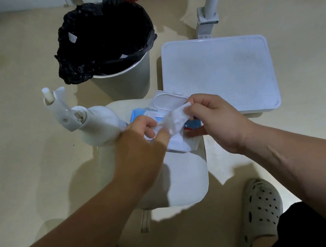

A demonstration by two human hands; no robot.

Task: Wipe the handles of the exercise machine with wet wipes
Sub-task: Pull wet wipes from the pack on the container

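Bare forearms, no sleeves, no watch or rings. Left hand [139,142], right hand [217,120] ungloved. Pale perforated clog [258,208] — dark trousers [317,227] below.

No readable text anywhere; the blue wet wipes pack [192,123] shows only red and blue print too blurred to read, small marks on the grey bracket [204,33] of the machine post too tiny to make out
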